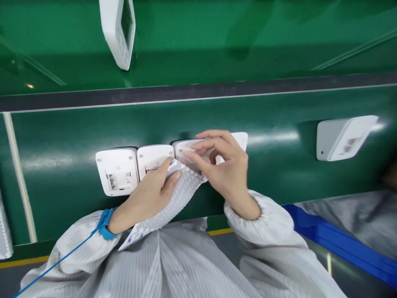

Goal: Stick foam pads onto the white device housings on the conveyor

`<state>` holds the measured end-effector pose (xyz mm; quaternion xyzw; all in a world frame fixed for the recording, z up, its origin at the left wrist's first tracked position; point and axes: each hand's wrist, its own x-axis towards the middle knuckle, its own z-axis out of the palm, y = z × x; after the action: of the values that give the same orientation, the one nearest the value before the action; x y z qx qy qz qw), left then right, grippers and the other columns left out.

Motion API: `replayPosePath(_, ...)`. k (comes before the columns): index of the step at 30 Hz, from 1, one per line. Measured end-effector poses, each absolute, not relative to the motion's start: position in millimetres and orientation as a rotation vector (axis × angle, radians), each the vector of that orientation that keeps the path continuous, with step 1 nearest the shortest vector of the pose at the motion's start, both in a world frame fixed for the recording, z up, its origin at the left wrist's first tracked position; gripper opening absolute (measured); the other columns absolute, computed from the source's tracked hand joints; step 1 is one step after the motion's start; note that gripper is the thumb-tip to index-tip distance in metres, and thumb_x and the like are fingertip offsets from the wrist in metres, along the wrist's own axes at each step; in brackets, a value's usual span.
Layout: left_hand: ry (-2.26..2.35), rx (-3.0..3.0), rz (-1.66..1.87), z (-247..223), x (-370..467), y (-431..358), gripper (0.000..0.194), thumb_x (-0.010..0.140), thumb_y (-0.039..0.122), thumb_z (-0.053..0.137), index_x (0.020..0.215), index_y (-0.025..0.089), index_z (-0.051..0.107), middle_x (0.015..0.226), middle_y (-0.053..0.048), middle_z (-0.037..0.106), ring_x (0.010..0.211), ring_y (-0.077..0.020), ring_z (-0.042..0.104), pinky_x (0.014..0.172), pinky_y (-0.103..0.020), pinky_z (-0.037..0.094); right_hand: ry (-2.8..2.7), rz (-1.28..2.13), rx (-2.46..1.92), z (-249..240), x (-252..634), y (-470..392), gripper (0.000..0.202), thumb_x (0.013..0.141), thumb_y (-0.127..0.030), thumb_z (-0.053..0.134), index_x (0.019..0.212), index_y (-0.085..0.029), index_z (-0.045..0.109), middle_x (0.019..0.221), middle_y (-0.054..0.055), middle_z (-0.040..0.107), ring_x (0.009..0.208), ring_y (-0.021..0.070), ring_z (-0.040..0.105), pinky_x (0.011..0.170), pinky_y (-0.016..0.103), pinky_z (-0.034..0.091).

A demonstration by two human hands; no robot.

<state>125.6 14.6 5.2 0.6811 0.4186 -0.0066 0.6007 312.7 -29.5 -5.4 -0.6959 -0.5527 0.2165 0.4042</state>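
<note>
My left hand (151, 191) grips a long white sheet (180, 192) with rows of small pads, its lower end hanging over my lap. My right hand (225, 165) is above the devices, with thumb and forefinger close together; anything between them is too small to make out. Under my hands lies a row of white devices, backs up: one at the left (118, 171) with an open battery recess, a second (155, 157) partly behind my left hand, a third (182, 149) beneath my right fingers, and another (241, 140) mostly hidden behind my right hand.
On the green bench (62, 165), a white device (344, 140) stands tilted at the right. Another white device (118, 33) with a screen is on the bright green surface (186, 41) beyond the dark strip. Grey cloth and a blue edge (341, 244) are at lower right.
</note>
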Motion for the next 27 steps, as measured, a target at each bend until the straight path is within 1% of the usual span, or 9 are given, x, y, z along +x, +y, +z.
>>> replayPosePath(3, 0.902, 1.601, 0.028, 4, 133, 14, 0.036, 0.111, 0.035, 0.042, 0.140, 0.019, 0.054, 0.090, -0.003, 0.070, 0.074, -0.0215, 0.064, 0.070, -0.033, 0.043, -1.440, 0.766, -1.612, 3, 320, -39, 0.008, 0.091, -0.019, 0.081, 0.096, -0.024, 0.079, 0.101, 0.003, 0.079, 0.077, 0.0149, 0.070, 0.051, 0.026, 0.049)
replayPosePath(6, 0.865, 1.628, 0.031, 3, 144, 14, 0.033, 0.111, 0.034, 0.044, 0.140, 0.024, 0.057, 0.086, 0.001, 0.069, 0.067, -0.0186, 0.060, 0.066, -0.031, 0.040, -1.469, 0.794, -1.567, 6, 328, -46, 0.007, 0.092, -0.016, 0.078, 0.093, -0.023, 0.078, 0.095, 0.002, 0.079, 0.078, 0.0138, 0.070, 0.054, 0.025, 0.049)
replayPosePath(7, 0.867, 1.641, 0.037, 2, 147, 14, 0.028, 0.110, 0.034, 0.046, 0.132, 0.024, 0.060, 0.084, 0.002, 0.068, 0.067, -0.0179, 0.059, 0.065, -0.031, 0.039, -1.445, 0.772, -1.598, 6, 331, -48, 0.006, 0.092, -0.017, 0.077, 0.092, -0.022, 0.077, 0.093, 0.001, 0.078, 0.075, 0.0131, 0.068, 0.054, 0.025, 0.048)
replayPosePath(9, 0.878, 1.663, 0.046, 1, 154, 15, 0.018, 0.109, 0.034, 0.049, 0.108, 0.023, 0.063, 0.080, 0.003, 0.065, 0.068, -0.0170, 0.057, 0.065, -0.030, 0.037, -1.337, 0.719, -1.698, 3, 338, -48, 0.005, 0.093, -0.019, 0.076, 0.089, -0.022, 0.075, 0.088, 0.000, 0.077, 0.068, 0.0117, 0.064, 0.052, 0.025, 0.046)
replayPosePath(11, 0.900, 1.675, 0.041, 0, 159, 15, 0.024, 0.107, 0.035, 0.052, 0.087, 0.022, 0.055, 0.073, 0.004, 0.058, 0.066, -0.0162, 0.054, 0.063, -0.030, 0.034, -1.217, 0.650, -1.793, -3, 345, -47, 0.006, 0.093, -0.021, 0.075, 0.087, -0.021, 0.074, 0.091, 0.001, 0.077, 0.066, 0.0115, 0.062, 0.052, 0.026, 0.046)
replayPosePath(13, 0.921, 1.674, 0.016, 0, 162, 15, 0.032, 0.106, 0.037, 0.053, 0.078, 0.023, 0.045, 0.066, 0.005, 0.050, 0.062, -0.0154, 0.048, 0.060, -0.031, 0.030, -1.179, 0.605, -1.841, -9, 349, -45, 0.006, 0.093, -0.023, 0.074, 0.087, -0.021, 0.075, 0.102, 0.004, 0.077, 0.070, 0.0124, 0.064, 0.054, 0.026, 0.048)
replayPosePath(16, 0.934, 1.658, -0.005, 1, 163, 15, 0.034, 0.106, 0.037, 0.052, 0.077, 0.023, 0.041, 0.064, 0.006, 0.045, 0.059, -0.0151, 0.044, 0.058, -0.031, 0.027, -1.217, 0.567, -1.867, -15, 349, -43, 0.007, 0.094, -0.022, 0.071, 0.089, -0.021, 0.075, 0.114, 0.007, 0.073, 0.071, 0.0122, 0.061, 0.057, 0.028, 0.051)
replayPosePath(19, 0.946, 1.655, -0.017, 2, 164, 15, 0.030, 0.106, 0.036, 0.051, 0.080, 0.024, 0.043, 0.065, 0.006, 0.046, 0.060, -0.0154, 0.045, 0.059, -0.031, 0.027, -1.261, 0.551, -1.873, -16, 347, -43, 0.007, 0.096, -0.021, 0.068, 0.091, -0.021, 0.073, 0.114, 0.007, 0.071, 0.069, 0.0116, 0.059, 0.058, 0.028, 0.052)
replayPosePath(27, 0.962, 1.676, -0.034, 3, 164, 18, 0.024, 0.107, 0.034, 0.050, 0.085, 0.024, 0.046, 0.068, 0.005, 0.051, 0.060, -0.0168, 0.048, 0.060, -0.031, 0.030, -1.343, 0.431, -1.886, -20, 342, -48, 0.009, 0.099, -0.020, 0.063, 0.094, -0.021, 0.069, 0.118, 0.009, 0.070, 0.074, 0.0143, 0.064, 0.061, 0.030, 0.056)
